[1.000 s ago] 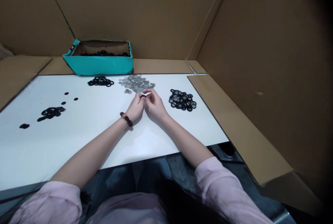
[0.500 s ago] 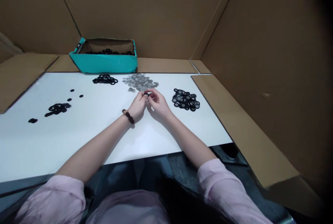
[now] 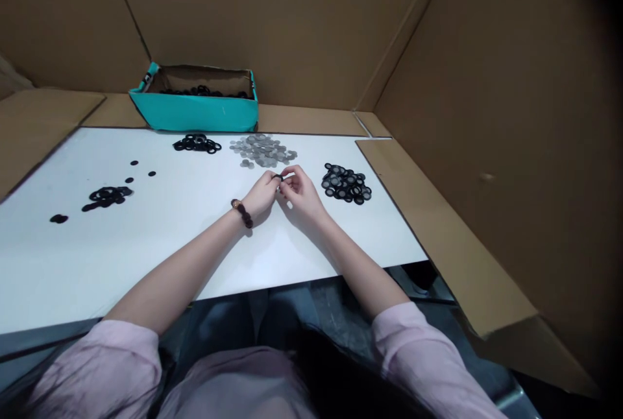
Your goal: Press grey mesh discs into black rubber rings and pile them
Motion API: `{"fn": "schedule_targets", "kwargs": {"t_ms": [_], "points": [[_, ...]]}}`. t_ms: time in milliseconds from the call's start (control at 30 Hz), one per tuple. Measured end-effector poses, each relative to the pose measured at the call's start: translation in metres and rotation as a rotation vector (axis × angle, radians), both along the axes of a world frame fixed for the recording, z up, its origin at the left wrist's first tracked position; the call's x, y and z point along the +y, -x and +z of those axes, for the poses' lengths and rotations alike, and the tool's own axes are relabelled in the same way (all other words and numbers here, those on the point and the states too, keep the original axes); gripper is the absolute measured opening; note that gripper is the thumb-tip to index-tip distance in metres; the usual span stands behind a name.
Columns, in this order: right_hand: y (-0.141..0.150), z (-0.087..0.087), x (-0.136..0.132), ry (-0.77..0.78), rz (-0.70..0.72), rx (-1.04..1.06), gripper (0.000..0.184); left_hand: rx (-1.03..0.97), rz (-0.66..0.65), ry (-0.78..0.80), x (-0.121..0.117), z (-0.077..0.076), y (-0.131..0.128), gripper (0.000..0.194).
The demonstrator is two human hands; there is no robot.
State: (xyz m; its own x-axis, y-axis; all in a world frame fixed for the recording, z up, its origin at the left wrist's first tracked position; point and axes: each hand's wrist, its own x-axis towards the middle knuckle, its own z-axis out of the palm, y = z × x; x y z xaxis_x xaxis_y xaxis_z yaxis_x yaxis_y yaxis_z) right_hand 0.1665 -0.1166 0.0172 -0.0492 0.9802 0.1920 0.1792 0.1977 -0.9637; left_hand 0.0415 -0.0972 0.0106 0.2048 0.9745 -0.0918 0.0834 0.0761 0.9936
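Between my two hands is a small black ring (image 3: pixel 278 177), partly covered by my fingers. My left hand (image 3: pixel 261 193) pinches it from the left, and a dark beaded bracelet (image 3: pixel 243 213) circles that wrist. My right hand (image 3: pixel 302 193) closes its fingertips on the ring's right side. Just beyond my fingers lies a spread pile of thin grey discs (image 3: pixel 265 150). To the right of my hands is a heap of black rings with grey centres (image 3: pixel 346 183). A smaller pile of black rings (image 3: pixel 196 144) sits at the back, left of the grey discs.
A teal box (image 3: pixel 195 113) with black rings inside stands at the back. On the left of the white table (image 3: pixel 160 257) lie another group of black rings (image 3: pixel 108 196) and several loose black discs. Cardboard walls (image 3: pixel 302 30) rise behind and to the right.
Both hands stay together at the black ring, with a slight shift of the fingers; the ring shows a little more. The whole view has tilted slightly.
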Motion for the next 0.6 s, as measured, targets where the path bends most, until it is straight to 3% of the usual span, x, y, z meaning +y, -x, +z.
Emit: {"fn": "schedule_targets", "kwargs": {"t_ms": [133, 233, 433, 500, 600], "points": [[0.002, -0.003, -0.007, -0.052, -0.052, 0.007, 0.018, 0.043, -0.051, -0.064, -0.009, 0.006, -0.005, 0.009], [-0.009, 0.004, -0.001, -0.105, -0.039, -0.054, 0.015, 0.141, -0.106, -0.170, -0.013, 0.014, -0.005, 0.007], [-0.028, 0.027, 0.001, -0.173, 0.173, -0.303, 0.017, 0.246, -0.263, -0.263, -0.013, 0.024, -0.002, 0.006], [-0.025, 0.026, -0.005, -0.176, 0.125, -0.293, 0.014, 0.235, -0.240, -0.236, -0.014, 0.026, -0.004, 0.006], [-0.014, 0.016, -0.017, -0.158, -0.091, -0.120, 0.013, 0.187, -0.118, -0.165, -0.018, 0.027, -0.009, 0.011]]}}
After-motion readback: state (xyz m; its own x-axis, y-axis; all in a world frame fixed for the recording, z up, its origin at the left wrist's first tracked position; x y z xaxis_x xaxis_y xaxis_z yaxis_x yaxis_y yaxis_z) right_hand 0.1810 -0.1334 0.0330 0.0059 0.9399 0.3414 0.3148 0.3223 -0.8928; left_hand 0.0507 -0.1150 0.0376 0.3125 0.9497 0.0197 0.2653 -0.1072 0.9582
